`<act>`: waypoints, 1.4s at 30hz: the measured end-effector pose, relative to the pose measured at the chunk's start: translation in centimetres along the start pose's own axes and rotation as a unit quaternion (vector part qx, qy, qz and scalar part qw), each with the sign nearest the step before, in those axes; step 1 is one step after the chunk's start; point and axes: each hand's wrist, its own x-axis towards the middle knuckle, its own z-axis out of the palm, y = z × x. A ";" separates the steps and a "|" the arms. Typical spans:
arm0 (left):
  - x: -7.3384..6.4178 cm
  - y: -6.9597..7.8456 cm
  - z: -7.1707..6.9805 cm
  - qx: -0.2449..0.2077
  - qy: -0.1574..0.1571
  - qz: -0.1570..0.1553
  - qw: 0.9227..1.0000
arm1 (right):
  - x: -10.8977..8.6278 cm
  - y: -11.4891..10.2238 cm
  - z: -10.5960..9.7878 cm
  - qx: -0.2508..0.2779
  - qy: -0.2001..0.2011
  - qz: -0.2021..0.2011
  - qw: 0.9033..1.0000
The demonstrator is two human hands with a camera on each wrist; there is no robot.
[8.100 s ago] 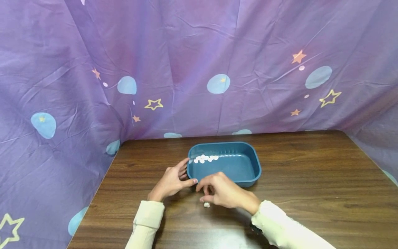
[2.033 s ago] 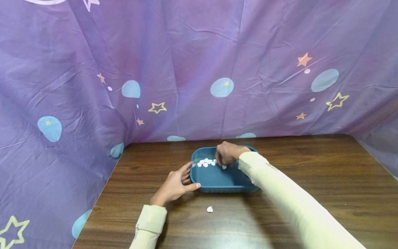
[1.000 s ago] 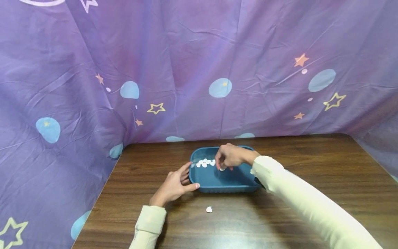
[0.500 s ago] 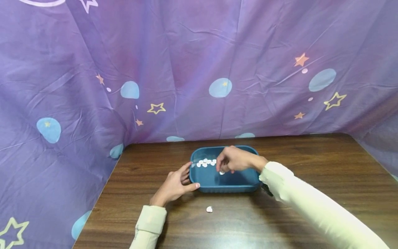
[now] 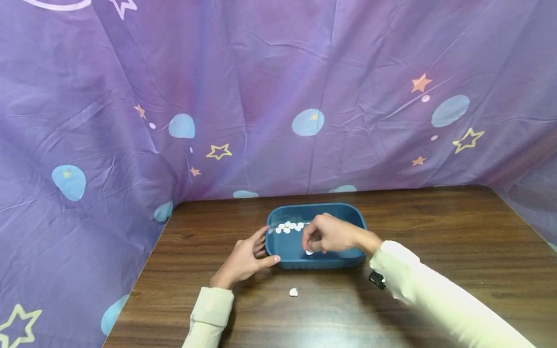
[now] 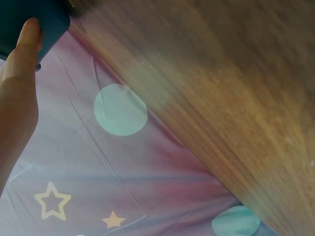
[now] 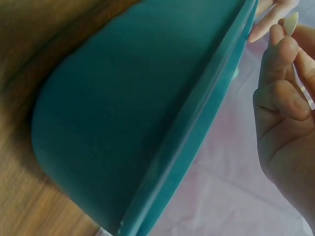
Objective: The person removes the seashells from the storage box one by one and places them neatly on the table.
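My left hand holds the left end of a blue plastic basin, thumb on the front corner and fingers along the left rim. In the left wrist view its thumb lies on the basin's wall. My right hand is over the basin's front half and pinches a small white pebble-like piece between thumb and fingertips. The right wrist view shows that flat, off-white piece at the fingertips. Several similar white pieces lie clustered inside, toward the back left.
One more white piece lies on the brown wooden table in front of the basin. A purple curtain with stars hangs behind and beside the table. A small black device sits at my right wrist.
From the front of the table, my right hand went into the basin. Over the last second it has drawn back toward the front wall, pinching a white piece. My left hand keeps its hold.
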 end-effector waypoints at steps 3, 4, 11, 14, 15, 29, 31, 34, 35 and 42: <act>0.0 0.0 0.0 0.001 -0.001 0.000 1.000 | -0.3 -0.2 0.4 -0.017 0.009 -0.008 1.000; 0.0 0.0 0.0 0.001 -0.001 0.001 1.000 | -0.4 -0.3 0.6 -0.023 0.012 -0.013 1.000; 0.1 -0.1 0.0 -0.004 -0.004 0.003 1.000 | -0.9 -0.4 1.9 -0.030 0.027 -0.034 0.999; 0.1 -0.1 0.0 -0.003 -0.005 0.003 1.000 | -1.3 -0.5 2.3 -0.040 0.036 -0.034 0.998; 0.1 -0.1 0.0 -0.003 -0.005 0.003 1.000 | -1.4 -0.5 2.4 -0.046 0.039 -0.035 0.998; 0.0 -0.1 0.0 0.006 -0.005 -0.003 1.000 | -2.7 -1.2 4.6 -0.090 0.069 -0.059 0.992; 0.0 -0.1 0.0 0.005 -0.005 -0.003 1.000 | -2.8 -1.3 4.8 -0.098 0.071 -0.058 0.991; 0.0 -0.2 0.0 0.003 -0.004 -0.001 1.000 | -2.9 -1.5 5.2 -0.114 0.078 -0.057 0.989; 0.0 -0.2 0.0 0.002 -0.004 0.000 1.000 | -2.9 -1.6 5.4 -0.124 0.082 -0.057 0.987; 0.0 -0.2 0.0 0.002 -0.006 -0.002 1.000 | -3.1 -1.9 6.4 -0.177 0.091 -0.048 0.979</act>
